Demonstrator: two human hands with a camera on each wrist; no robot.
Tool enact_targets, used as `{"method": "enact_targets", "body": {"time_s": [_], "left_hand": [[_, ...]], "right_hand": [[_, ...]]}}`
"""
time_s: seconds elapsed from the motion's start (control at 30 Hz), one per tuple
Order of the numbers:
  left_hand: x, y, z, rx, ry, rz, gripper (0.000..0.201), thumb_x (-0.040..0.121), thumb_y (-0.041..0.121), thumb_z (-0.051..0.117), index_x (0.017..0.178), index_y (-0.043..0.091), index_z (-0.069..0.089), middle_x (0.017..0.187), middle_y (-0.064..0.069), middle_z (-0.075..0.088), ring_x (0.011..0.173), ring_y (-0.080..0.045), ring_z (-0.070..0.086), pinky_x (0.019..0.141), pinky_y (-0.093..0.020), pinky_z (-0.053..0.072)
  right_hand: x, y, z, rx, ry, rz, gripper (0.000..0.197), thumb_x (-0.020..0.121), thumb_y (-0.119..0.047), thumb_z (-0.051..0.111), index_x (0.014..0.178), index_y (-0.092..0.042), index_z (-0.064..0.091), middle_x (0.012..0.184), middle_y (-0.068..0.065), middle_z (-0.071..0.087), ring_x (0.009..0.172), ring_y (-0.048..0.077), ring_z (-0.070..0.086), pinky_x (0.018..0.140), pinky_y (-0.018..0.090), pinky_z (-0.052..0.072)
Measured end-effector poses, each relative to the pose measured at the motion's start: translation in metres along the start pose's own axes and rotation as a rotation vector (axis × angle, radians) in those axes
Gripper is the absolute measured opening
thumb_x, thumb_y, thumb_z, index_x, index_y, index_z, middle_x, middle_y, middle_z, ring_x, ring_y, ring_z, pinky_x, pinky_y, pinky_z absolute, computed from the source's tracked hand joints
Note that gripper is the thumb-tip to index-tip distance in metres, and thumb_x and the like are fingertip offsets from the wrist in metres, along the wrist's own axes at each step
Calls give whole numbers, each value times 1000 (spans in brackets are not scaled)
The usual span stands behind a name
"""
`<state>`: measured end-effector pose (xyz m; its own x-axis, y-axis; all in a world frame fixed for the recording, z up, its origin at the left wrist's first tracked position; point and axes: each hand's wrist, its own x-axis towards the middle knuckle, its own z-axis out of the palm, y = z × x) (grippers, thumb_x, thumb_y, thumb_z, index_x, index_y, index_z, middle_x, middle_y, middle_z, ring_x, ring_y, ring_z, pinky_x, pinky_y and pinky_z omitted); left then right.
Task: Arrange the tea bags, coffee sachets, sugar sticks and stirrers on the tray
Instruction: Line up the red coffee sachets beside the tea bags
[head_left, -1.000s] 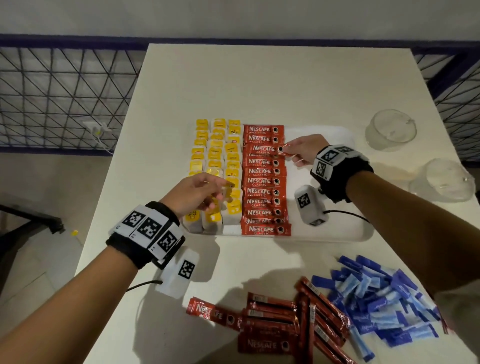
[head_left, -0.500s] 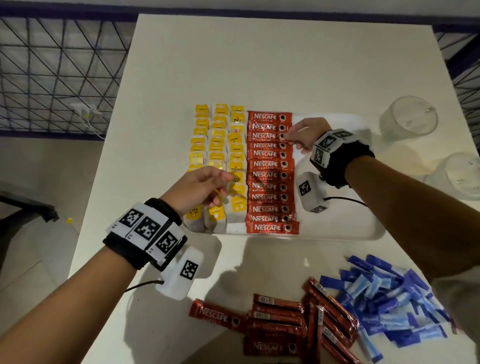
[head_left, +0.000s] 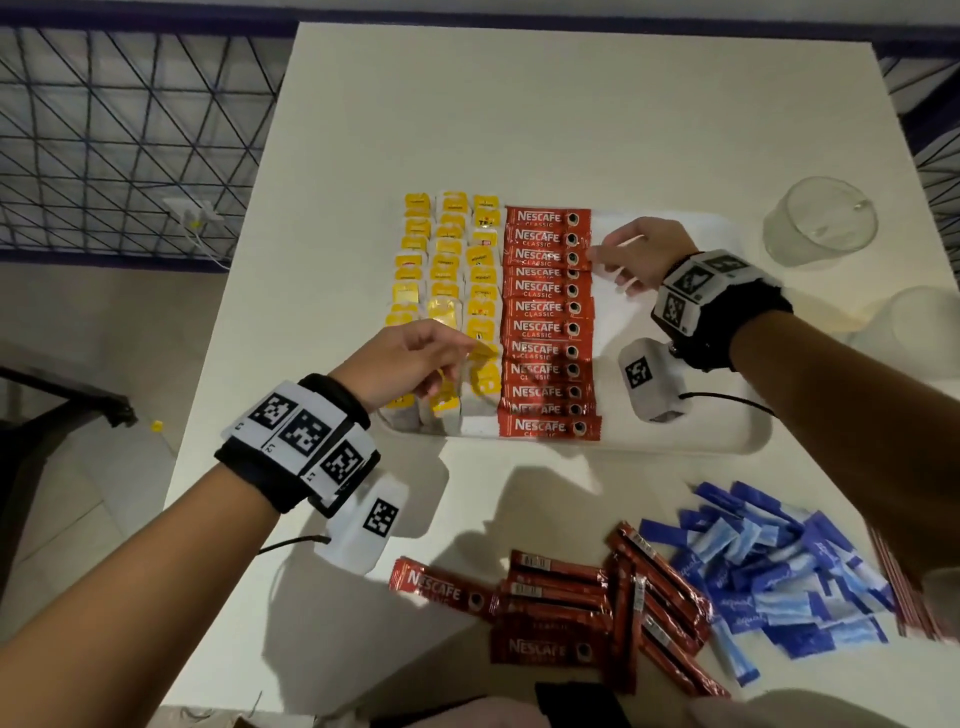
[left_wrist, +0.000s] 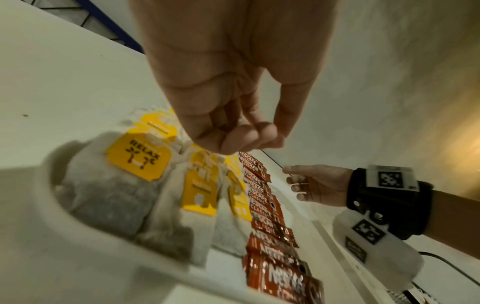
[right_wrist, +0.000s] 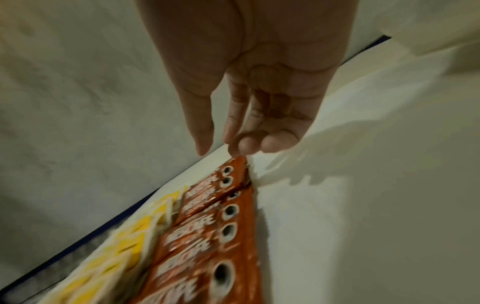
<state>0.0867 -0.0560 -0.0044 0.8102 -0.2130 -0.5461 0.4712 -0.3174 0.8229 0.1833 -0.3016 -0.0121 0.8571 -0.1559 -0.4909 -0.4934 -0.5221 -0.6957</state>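
On the white tray (head_left: 727, 441), the column of red coffee sachets (head_left: 545, 317) lies between both hands, tea bags (head_left: 447, 291) beside it. The right hand (head_left: 641, 254) rests loose fingertips on a sachet's end. The left hand (head_left: 402, 361), fingers curled together, hovers over the tea bags; whether it pinches anything is unclear.

Red coffee sachets (head_left: 546, 317), yellow-tagged tea bags (head_left: 451, 291)

White table (head_left: 545, 114); blue wire fence (head_left: 119, 140) behind; pale tiled floor (head_left: 78, 338).
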Motion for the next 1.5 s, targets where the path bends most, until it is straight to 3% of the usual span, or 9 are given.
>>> {"method": "enact_targets", "body": {"time_s": [0.2,0.33,0.47,0.53,0.73,0.93,1.07,1.37,1.5], "left_hand": [[-38,-24,9,338,-173,7,13,80,32,70,81,22,60,67,20,61,56,2,49,58,-15,39],[-57,-49,18,736,-222,-49,54,51,71,63,88,33,52,99,5,56,91,-12,53,87,-26,45],[-73,-72,32,1171,-243,-48,114,29,83,37,128,27,35,119,7,32,118,-18,37,102,-34,37],[-80,-84,38,1261,-242,-30,117,37,87,48,136,29,25,132,5,24,124,-21,30,103,-39,37],[-102,-93,65,1423,-95,-32,83,74,61,61,138,22,24,135,2,27,122,-22,33,88,-35,43],[-107,-96,67,1220,-95,-93,27,81,43,63,93,27,45,95,11,44,104,-18,51,75,-26,33],[-109,-102,66,1011,-56,-183,33,81,29,65,67,32,36,75,14,41,84,-14,47,72,-22,32],[-114,-95,63,349,110,-196,21,101,23,33,113,21,50,71,-2,56,45,-6,49,38,-11,33],[-102,-72,60,115,149,-171,25,95,42,44,103,20,50,66,2,39,45,-10,33,39,-18,26]], "right_hand": [[-95,16,14,-296,-367,-350,13,81,-24,68,84,-20,56,79,-8,54,68,4,49,61,18,41],[-142,45,40,-570,-623,-401,23,84,-25,66,101,-12,59,82,-5,54,72,9,49,82,30,50],[-181,74,58,-1049,-721,-623,77,77,-51,65,138,-17,31,135,5,41,120,21,43,103,38,38],[-194,89,65,-1223,-756,-670,93,76,-56,63,145,-19,15,143,8,28,129,27,34,106,40,35],[-208,111,82,-1153,-682,-758,99,70,-58,68,144,-21,15,125,7,42,110,23,47,93,37,44],[-197,93,94,-1082,-614,-784,62,84,-21,63,135,-11,30,126,11,43,112,28,47,81,34,40],[-182,81,94,-1088,-610,-656,62,80,-23,70,129,-10,36,125,10,44,114,27,46,86,38,44],[-171,71,96,-1137,-740,-527,36,88,-26,58,114,-1,56,108,13,59,102,29,59,74,30,43],[-165,55,77,-787,-720,-412,29,92,-30,54,109,-7,52,105,13,60,91,25,58,67,26,41]]}}
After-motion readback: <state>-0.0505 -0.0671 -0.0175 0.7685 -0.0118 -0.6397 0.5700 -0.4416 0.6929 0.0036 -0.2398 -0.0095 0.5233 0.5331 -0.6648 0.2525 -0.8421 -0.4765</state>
